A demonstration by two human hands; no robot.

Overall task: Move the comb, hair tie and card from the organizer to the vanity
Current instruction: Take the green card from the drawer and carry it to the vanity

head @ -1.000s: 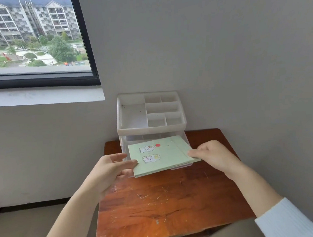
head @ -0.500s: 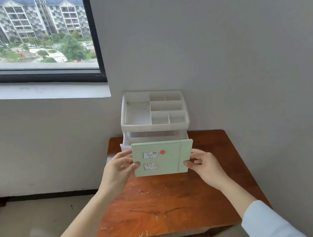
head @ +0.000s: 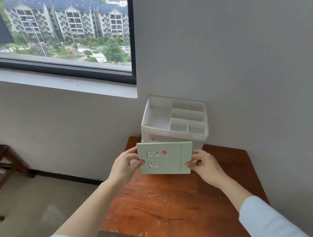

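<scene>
A pale green card with two cartoon stickers and a red dot is held upright above the wooden vanity, just in front of the white organizer. My left hand pinches its left edge. My right hand grips its lower right corner. The organizer's top compartments look empty, and its lower drawer is mostly hidden behind the card. No comb or hair tie is in view.
The organizer stands at the back of the small scratched table, against the grey wall in the corner. A window with a white sill is up on the left. Dark wooden furniture stands on the floor at far left.
The card has been lifted from lying flat over the drawer to standing upright in both hands. My view has swung to the left and back.
</scene>
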